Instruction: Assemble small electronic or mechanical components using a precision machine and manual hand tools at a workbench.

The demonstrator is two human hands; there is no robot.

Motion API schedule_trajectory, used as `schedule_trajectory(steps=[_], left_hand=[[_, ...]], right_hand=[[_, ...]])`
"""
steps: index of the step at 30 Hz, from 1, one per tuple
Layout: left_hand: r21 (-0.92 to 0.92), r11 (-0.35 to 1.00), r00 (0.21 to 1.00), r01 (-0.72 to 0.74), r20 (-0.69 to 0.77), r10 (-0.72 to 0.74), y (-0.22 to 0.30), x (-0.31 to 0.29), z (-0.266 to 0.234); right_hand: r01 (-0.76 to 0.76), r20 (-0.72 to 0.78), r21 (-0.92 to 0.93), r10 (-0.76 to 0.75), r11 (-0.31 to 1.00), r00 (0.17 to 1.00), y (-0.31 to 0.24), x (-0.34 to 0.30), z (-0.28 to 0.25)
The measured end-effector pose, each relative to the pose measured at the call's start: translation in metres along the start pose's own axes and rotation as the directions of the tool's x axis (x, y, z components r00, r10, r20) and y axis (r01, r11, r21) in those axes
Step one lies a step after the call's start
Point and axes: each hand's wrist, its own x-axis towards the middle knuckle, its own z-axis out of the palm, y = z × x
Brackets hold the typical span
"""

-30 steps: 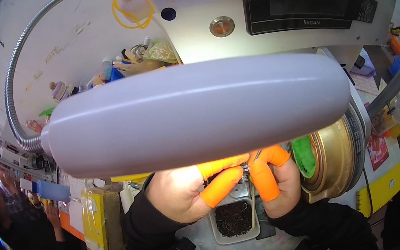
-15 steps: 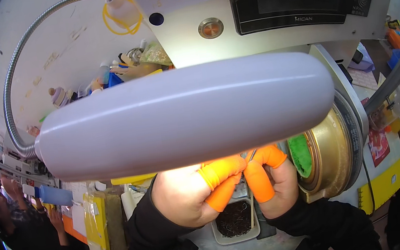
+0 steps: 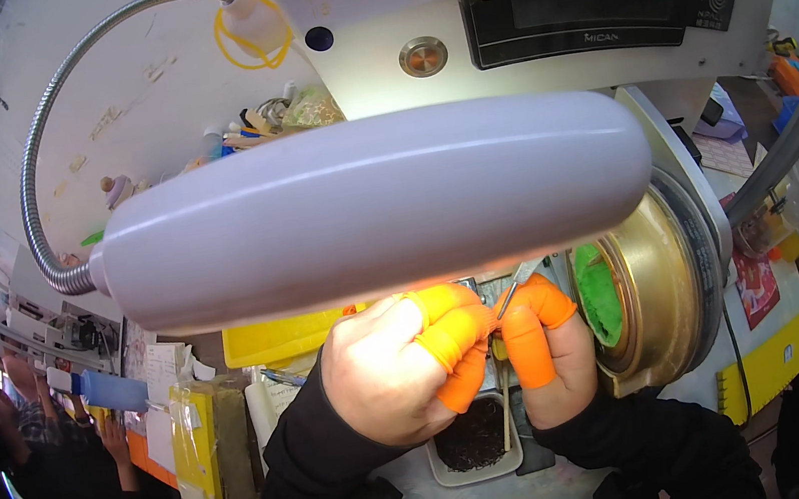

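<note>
The left hand [image 3: 399,361] and the right hand [image 3: 553,345] meet in the middle, with orange covers on some of their fingers. The left fingers are curled in, with their tips close together. I cannot tell if they pinch anything, because the tips hide it. The right thumb and first finger bend toward the left hand, with a small gap between them. A thin grey tool [image 3: 519,286] lies just beside that first finger, its point near the left fingertips. I cannot tell which hand has hold of it.

Just below the hands is a small white tub [image 3: 435,467] full of dark, thin bits. A thin stick [image 3: 506,422] leans at its right side. To the right is a big round gold machine part [image 3: 659,301] with a green pad [image 3: 599,296]. A yellow tray [image 3: 275,340] is on the left. A long white lamp [image 3: 374,207] hangs above the hands.
</note>
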Motion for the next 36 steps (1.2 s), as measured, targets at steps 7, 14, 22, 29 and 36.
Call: schedule_trajectory(steps=[7,14,22,29,36], left_hand=[[0.019,1.0,1.0,-0.002,-0.012,0.002,0.001,0.001,0.002],[-0.001,1.0,1.0,0.014,-0.025,-0.014,0.003,0.001,0.003],[0.007,1.0,0.999,-0.014,-0.033,0.014,-0.001,0.0,0.003],[-0.043,0.999,1.0,0.001,-0.024,-0.002,0.001,0.002,0.001],[-0.066,0.998,0.998,-0.002,-0.055,-0.002,-0.002,-0.001,0.0]], right_hand=[[0.04,-0.011,-0.008,-0.04,0.999,0.999,0.002,0.001,-0.001],[0.042,0.0,-0.036,-0.042,0.998,0.999,-0.002,0.001,-0.002],[0.037,0.02,-0.059,-0.036,0.998,0.999,-0.003,0.003,0.0],[0.009,-0.002,-0.122,-0.01,0.992,1.0,-0.004,0.001,-0.004],[0.184,0.139,-0.256,-0.152,0.949,0.978,0.003,-0.002,-0.011]])
